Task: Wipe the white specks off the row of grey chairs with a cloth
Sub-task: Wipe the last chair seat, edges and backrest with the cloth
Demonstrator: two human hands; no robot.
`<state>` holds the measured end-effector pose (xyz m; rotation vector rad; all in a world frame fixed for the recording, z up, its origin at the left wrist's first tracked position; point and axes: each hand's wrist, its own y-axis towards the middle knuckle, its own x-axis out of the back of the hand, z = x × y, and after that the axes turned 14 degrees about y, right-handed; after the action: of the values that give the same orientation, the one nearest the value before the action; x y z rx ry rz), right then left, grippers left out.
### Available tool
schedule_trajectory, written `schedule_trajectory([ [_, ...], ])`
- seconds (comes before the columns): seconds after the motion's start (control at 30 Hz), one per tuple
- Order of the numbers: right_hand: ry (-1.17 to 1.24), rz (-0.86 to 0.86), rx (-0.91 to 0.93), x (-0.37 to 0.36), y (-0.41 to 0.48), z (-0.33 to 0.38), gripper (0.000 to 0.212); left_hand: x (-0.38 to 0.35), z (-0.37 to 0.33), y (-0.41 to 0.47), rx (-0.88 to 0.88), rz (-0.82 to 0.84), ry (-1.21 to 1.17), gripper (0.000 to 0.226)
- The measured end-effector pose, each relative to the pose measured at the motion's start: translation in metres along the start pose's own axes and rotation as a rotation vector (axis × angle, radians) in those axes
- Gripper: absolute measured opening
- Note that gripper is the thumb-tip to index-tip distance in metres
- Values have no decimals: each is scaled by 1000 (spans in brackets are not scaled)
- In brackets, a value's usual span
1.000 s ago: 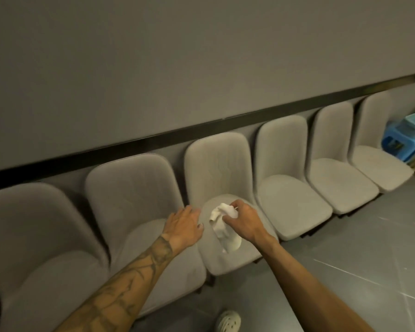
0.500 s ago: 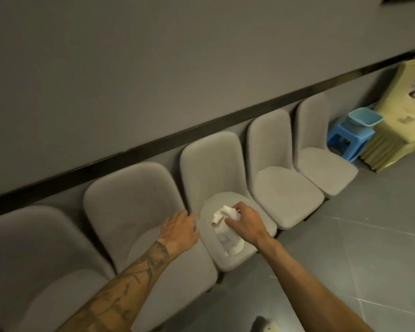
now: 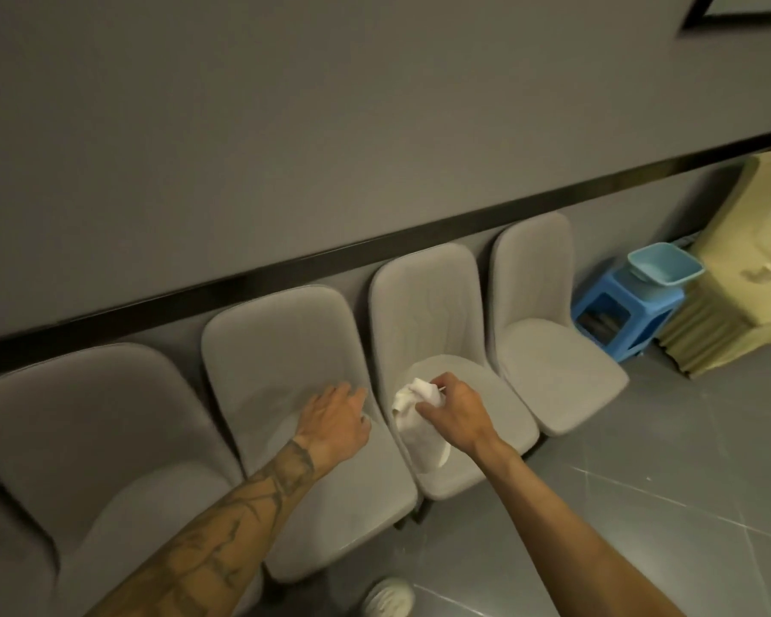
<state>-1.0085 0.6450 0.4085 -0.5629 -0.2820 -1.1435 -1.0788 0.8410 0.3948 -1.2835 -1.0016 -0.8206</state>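
Observation:
A row of grey upholstered chairs [image 3: 286, 349] stands against the grey wall. My right hand [image 3: 455, 414] grips a crumpled white cloth [image 3: 412, 409] over the seat of the second chair from the right [image 3: 504, 407]; the cloth hangs down onto that seat. My left hand [image 3: 337, 416] reaches out with relaxed fingers over the seat of the chair to its left, close to the gap between the two chairs. I cannot tell whether it touches the seat. No white specks are plain at this blur.
A blue plastic stool [image 3: 619, 313] with a light blue basin [image 3: 664, 264] on it stands right of the last chair [image 3: 553, 349]. Yellow covered furniture [image 3: 739, 260] is stacked at the far right. My white shoe [image 3: 388, 598] shows on the grey tiled floor [image 3: 642, 505].
The view has shifted right along the row, so the stool and yellow furniture now show. Both hands have moved one chair to the right; the cloth stays in my right hand.

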Motion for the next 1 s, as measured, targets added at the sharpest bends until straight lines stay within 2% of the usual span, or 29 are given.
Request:
schedule_trajectory([
  [0.3, -22, -10, -38, 178, 138, -77, 38, 40, -175, 177, -15, 45, -30, 56],
  [0.63, -19, -37, -71, 390, 257, -154, 39, 112, -363, 323, -45, 48, 6, 58],
  [0.83, -32, 6, -11, 510, 327, -225, 27, 128, -486, 399, 5, 53, -3, 57],
  [1.0, -66, 79, -3, 609, 375, -270, 36, 152, -588, 449, 80, 57, -23, 56],
])
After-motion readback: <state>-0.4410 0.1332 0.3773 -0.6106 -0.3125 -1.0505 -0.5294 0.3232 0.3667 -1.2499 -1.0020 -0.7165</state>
